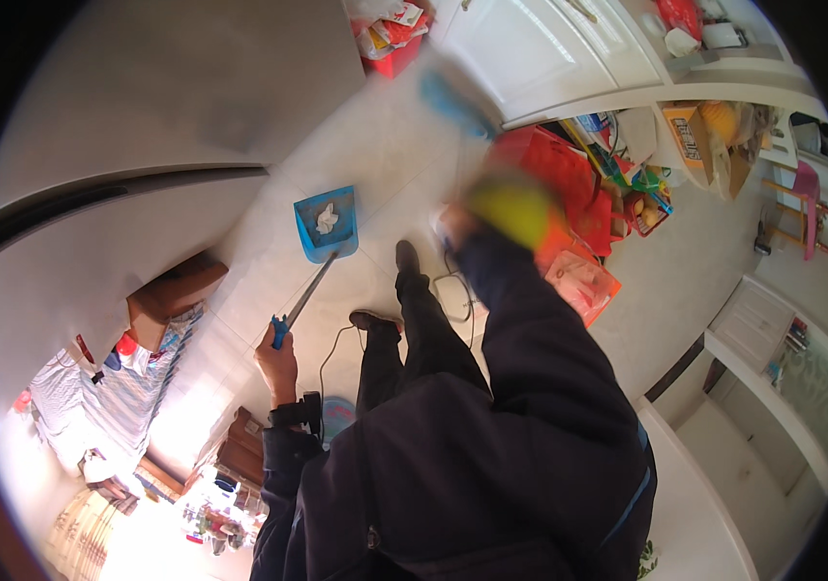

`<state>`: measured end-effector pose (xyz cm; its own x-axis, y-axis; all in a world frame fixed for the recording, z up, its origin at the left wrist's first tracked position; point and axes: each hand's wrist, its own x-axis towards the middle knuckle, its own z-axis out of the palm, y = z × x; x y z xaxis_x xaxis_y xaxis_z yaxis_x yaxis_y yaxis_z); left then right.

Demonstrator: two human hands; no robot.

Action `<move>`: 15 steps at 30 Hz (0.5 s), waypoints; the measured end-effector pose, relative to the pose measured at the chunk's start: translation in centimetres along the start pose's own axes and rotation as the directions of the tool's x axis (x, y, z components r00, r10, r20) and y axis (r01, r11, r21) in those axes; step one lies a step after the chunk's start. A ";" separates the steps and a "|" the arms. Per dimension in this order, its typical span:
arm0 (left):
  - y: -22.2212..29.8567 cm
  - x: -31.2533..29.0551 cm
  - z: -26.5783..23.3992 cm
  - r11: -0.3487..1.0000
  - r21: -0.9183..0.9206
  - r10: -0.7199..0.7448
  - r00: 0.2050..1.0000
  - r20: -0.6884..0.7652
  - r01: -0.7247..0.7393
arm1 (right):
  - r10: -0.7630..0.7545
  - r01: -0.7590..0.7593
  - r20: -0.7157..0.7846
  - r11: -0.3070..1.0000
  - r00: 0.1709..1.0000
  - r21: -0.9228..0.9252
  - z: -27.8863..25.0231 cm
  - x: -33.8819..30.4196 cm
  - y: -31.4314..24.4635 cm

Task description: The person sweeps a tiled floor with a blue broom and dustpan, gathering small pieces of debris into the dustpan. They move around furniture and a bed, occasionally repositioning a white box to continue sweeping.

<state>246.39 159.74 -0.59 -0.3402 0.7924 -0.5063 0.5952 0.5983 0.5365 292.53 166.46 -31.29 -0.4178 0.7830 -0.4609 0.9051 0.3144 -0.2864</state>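
Pale tiled floor [375, 145]; the blue dustpan [327, 225] holds crumpled white paper [327, 219], its long handle in the left hand [278, 360]'s closed grip. Right hand [452, 225] blurred, grip unclear; red bin [392, 48] and clutter [617, 184] nearby.

Dustpan [327, 225] on the floor [375, 155], tissue [327, 219] in it. Bin [390, 44] behind it, by the cabinet [540, 48]. Bags [569, 184] right of the dustpan.

We see a red bin [390, 53] by white cabinets [540, 48], a cardboard box [177, 295] left, orange packet [583, 281] on floor.
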 end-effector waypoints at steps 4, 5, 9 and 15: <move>-0.9 -0.5 -0.8 0.997 -0.066 -0.029 0.999 -0.018 0.028 | -0.184 0.278 -0.297 0.907 0.937 0.317 0.9 -2.1 -12.7; -1.2 -0.6 -0.9 0.997 -0.071 -0.027 0.999 -0.038 0.025 | 0.094 -0.017 -0.053 0.616 0.994 0.788 -0.1 -2.6 -14.7; -2.5 -1.8 -1.3 0.995 -0.085 -0.049 0.996 -0.073 0.043 | -0.072 -0.540 0.811 -0.780 0.581 0.317 -6.4 -5.9 -20.6; -3.4 -3.3 -1.7 0.992 -0.103 -0.080 0.994 -0.071 0.072 | 0.136 -0.424 0.789 -0.782 0.600 0.457 -16.3 -12.0 -23.0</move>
<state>244.19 155.25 0.42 -0.4378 0.7486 -0.4980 0.4905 0.6631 0.5655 277.99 158.60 -5.51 -0.1904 0.0890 -0.9777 -0.5667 -0.8231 0.0355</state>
